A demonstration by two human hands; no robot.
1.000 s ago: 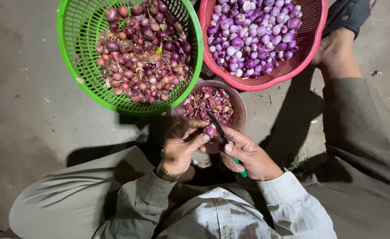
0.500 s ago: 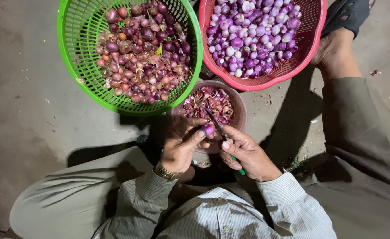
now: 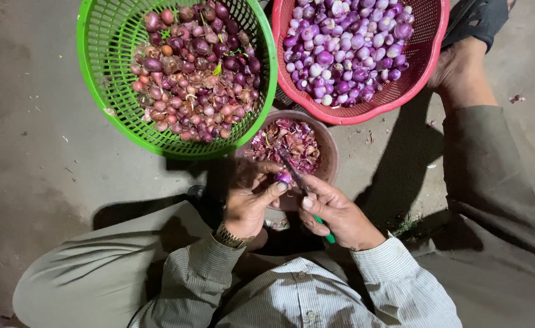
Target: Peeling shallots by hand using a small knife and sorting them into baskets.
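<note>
My left hand (image 3: 250,197) pinches a small purple shallot (image 3: 283,178) between thumb and fingers, over the near rim of a brown bowl (image 3: 330,159) filled with purple peelings. My right hand (image 3: 335,212) grips a knife (image 3: 296,176) with a green handle, and its dark blade rests against the shallot. A green basket (image 3: 103,91) of unpeeled reddish shallots stands at the upper left. At the upper right a red basket (image 3: 428,58) holds peeled pale purple shallots.
I sit on a grey concrete floor (image 3: 30,158) with my knees spread, in olive trousers and a striped shirt. My bare foot (image 3: 462,73) and a dark sandal (image 3: 480,18) lie right of the red basket. Scraps of peel dot the floor.
The shallot has turned a little in my left fingers, and the knife blade has shifted slightly along it. Both hands have edged a bit toward the bowl. The baskets stay put.
</note>
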